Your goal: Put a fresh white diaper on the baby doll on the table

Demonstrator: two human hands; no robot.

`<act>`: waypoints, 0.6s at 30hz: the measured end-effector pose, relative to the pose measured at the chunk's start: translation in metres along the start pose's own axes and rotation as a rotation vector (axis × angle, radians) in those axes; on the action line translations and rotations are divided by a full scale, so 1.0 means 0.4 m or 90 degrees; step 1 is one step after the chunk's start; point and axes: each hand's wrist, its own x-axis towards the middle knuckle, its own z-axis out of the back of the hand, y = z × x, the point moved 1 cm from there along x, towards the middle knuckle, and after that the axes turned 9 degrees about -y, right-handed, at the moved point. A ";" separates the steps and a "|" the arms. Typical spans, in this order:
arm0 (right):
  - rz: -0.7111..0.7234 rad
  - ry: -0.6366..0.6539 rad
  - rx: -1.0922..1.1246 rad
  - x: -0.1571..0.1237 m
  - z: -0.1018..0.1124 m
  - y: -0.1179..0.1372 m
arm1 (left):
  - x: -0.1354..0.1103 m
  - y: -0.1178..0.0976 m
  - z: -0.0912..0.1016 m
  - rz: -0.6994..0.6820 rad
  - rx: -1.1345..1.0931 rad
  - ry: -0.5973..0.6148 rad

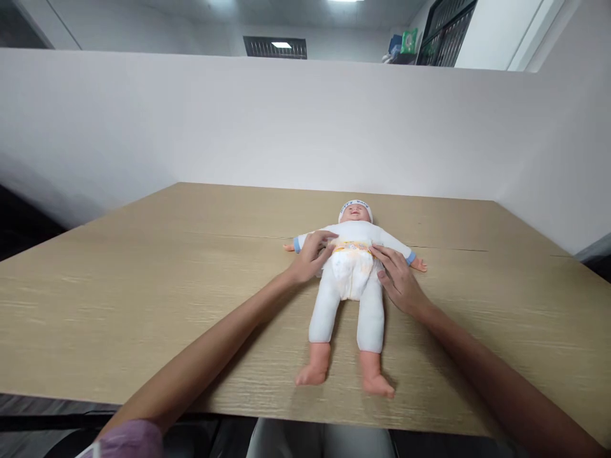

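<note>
A baby doll (pixel 325 312) lies on its back, head away from me, in a white suit with blue cuffs and a white headband with lettering. Round its hips sits a white diaper (pixel 352 273) with a yellow and orange patterned waistband. My left hand (pixel 312 256) rests at the left side of the waistband, thumb and fingers apart. On the other side, my right hand (pixel 398 278) lays its outstretched fingers along the diaper's edge. The diaper's sides are partly hidden under both hands.
The doll lies on a wide wooden table (pixel 143 286) with thin seams across its top. A white partition (pixel 286 121) rises behind the table. Beyond it, a green package (pixel 408 41) stands near a dark barred window (pixel 443 32). My legs are below the table's front edge.
</note>
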 end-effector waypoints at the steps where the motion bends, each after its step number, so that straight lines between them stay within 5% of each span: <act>1: 0.003 -0.005 -0.005 0.001 0.003 0.001 | -0.019 0.020 0.017 -0.003 0.038 0.002; 9: -0.028 -0.124 -0.008 0.066 0.017 0.083 | -0.080 0.087 0.090 0.068 0.257 0.039; 18: -0.136 0.024 -0.177 0.214 -0.072 0.137 | -0.083 0.093 0.074 0.166 0.210 0.027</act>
